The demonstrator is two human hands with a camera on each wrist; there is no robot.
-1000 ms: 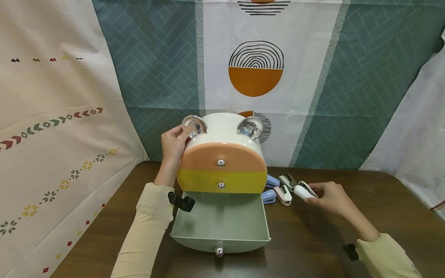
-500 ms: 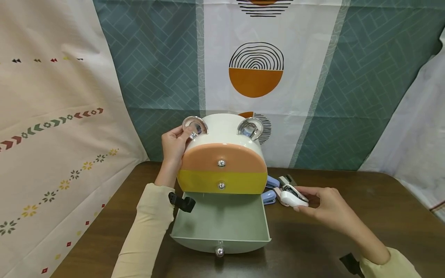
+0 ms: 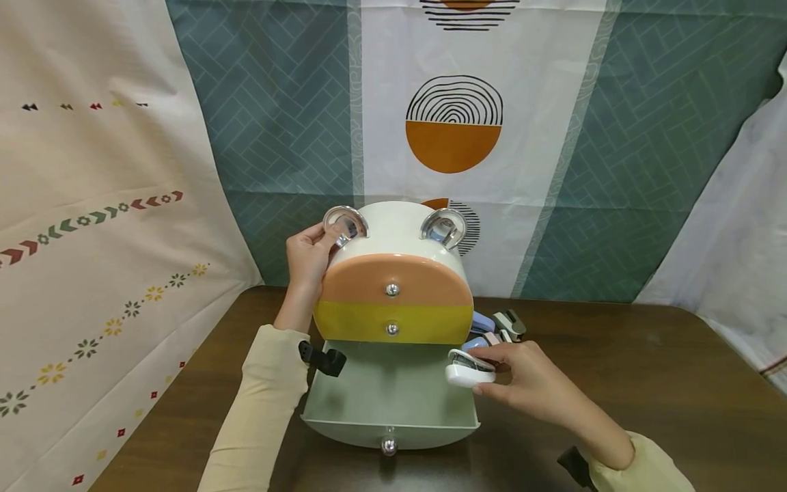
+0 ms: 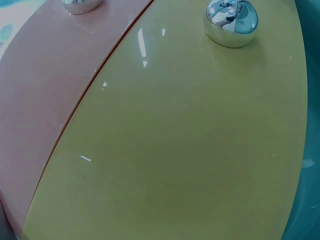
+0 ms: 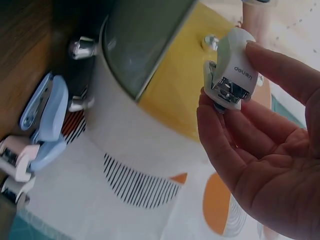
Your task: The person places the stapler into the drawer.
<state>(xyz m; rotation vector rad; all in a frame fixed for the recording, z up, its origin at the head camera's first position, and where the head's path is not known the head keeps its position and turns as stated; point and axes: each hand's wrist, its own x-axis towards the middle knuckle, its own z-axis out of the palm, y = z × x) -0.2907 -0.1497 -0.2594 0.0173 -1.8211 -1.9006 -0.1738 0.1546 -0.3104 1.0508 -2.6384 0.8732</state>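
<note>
A: What is being shown in the head view?
B: An ear (image 3: 362, 224) of the cabinet (image 3: 393, 229) is being gripped by the left hand (image 3: 307, 256), with the thumb being laid against the ring. The white stapler (image 3: 468, 375) is being pinched by the right hand (image 3: 531, 376), between thumb and fingers.
A: Where is it being held?
B: At the right edge of the green drawer (image 3: 381, 393), which is standing pulled out. Other staplers (image 3: 482, 322) are lying on the table (image 3: 627, 362) just behind, partly being hidden by the right hand.
A: And in the left wrist view?
B: The yellow front (image 4: 160, 140) is being seen close up, with a knob (image 4: 232, 22) near the top and the orange front (image 4: 65, 80) alongside. The left hand's grip cannot be told there.
A: In the right wrist view?
B: The white stapler is being pinched clear of the table, its lettering being left uncovered.
</note>
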